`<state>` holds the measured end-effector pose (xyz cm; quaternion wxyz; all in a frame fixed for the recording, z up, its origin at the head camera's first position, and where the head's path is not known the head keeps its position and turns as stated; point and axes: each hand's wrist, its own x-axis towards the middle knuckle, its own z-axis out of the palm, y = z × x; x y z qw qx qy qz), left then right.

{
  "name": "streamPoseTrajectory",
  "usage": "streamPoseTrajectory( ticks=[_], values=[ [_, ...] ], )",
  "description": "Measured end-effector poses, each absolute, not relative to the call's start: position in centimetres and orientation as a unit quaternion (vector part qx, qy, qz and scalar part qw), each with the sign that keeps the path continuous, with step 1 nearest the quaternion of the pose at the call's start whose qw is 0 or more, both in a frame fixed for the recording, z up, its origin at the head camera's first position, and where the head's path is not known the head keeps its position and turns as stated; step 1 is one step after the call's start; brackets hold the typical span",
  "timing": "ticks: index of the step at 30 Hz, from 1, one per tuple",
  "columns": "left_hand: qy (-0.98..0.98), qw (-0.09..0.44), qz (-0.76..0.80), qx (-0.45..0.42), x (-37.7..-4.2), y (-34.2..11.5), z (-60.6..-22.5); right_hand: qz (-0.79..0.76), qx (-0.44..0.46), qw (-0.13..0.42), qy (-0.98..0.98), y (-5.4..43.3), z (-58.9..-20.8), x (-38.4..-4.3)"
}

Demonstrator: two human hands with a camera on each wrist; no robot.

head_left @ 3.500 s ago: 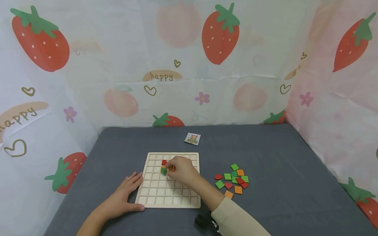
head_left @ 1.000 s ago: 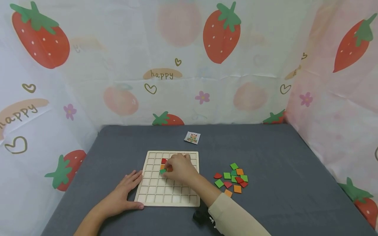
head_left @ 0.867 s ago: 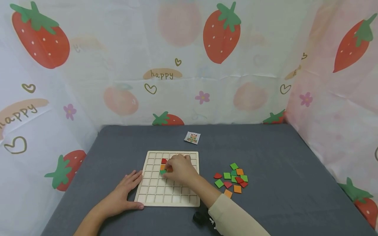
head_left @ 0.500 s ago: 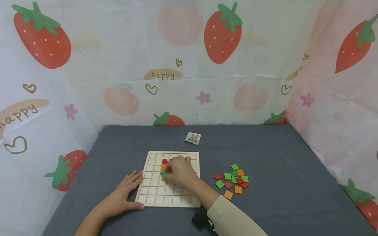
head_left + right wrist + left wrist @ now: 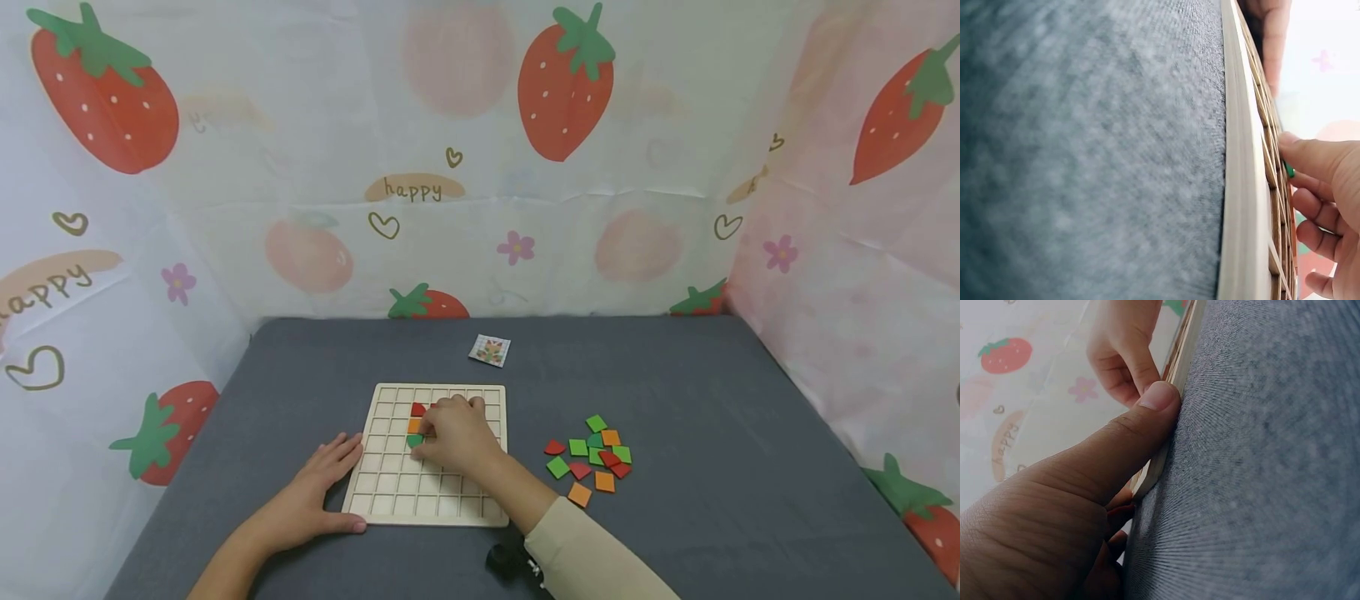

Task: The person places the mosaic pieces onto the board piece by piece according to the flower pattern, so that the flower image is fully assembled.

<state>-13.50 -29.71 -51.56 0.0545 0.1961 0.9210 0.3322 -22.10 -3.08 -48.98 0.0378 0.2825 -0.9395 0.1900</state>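
A pale wooden grid board [image 5: 427,504] lies on the grey cloth. My left hand [image 5: 318,492] rests along its left side with fingers extended, the thumb pressing the near left corner; the left wrist view shows this thumb [image 5: 1129,434] on the board's edge. Over the upper middle of the grid, my right hand [image 5: 457,433] pinches a small green tile [image 5: 415,441] between thumb and index finger, low at a cell. In the right wrist view the green tile [image 5: 1289,169] shows by the fingertips. An orange tile [image 5: 415,426] and a red tile [image 5: 417,410] sit above it in the same column.
Right of the board lies a loose group of tiles, with a green tile [image 5: 558,467], an orange tile [image 5: 580,495] and a red tile [image 5: 554,447] among several others. Behind the board is a small pattern card [image 5: 490,351]. A black object [image 5: 504,562] lies beneath the right forearm.
The green tile, earlier overlapping the orange tile, has moved slightly toward the near side into the cell below it. My right hand shifted with it; the left hand stays at the board's side.
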Motion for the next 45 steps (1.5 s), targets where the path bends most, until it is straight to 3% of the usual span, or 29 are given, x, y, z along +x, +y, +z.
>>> streamPoseTrajectory(
  ticks=[16,24,29,45],
  values=[
    [0.923,0.066,0.331,0.184,-13.8,-29.8,-52.0,0.208,0.303,0.036,-0.929,-2.1,-47.5,-22.3],
    [0.923,0.064,0.332,0.186,-13.8,-29.7,-51.8,0.256,0.353,0.058,-0.898,3.8,-41.3,-22.7],
    [0.923,0.059,0.330,0.190,-13.7,-29.8,-51.7,0.242,0.355,0.078,-0.900,8.9,-39.5,-22.3],
    [0.925,0.067,0.330,0.177,-13.6,-29.6,-51.7,0.250,0.302,0.074,-0.917,21.4,-43.9,-21.9]
  ],
)
